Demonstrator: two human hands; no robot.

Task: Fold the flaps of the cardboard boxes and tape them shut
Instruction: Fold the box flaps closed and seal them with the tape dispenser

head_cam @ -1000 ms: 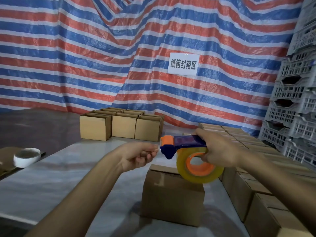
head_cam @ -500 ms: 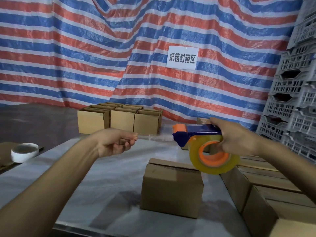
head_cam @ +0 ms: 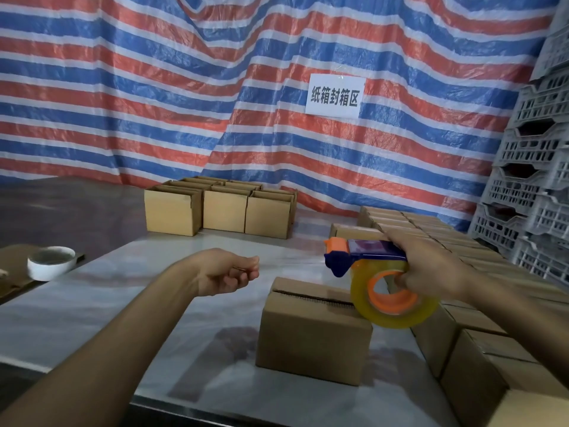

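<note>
Gripping a tape gun above a box, the right hand is clamped; the left hand pinches the tape end.

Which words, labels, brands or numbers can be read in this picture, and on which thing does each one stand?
"纸箱封箱区": black characters on the white rectangular paper sign, which is fixed to the red, blue and white striped tarpaulin at the back.
No other text can be read: the brown cardboard boxes, the blue and orange tape dispenser and the grey plastic crates show no legible print.
</note>
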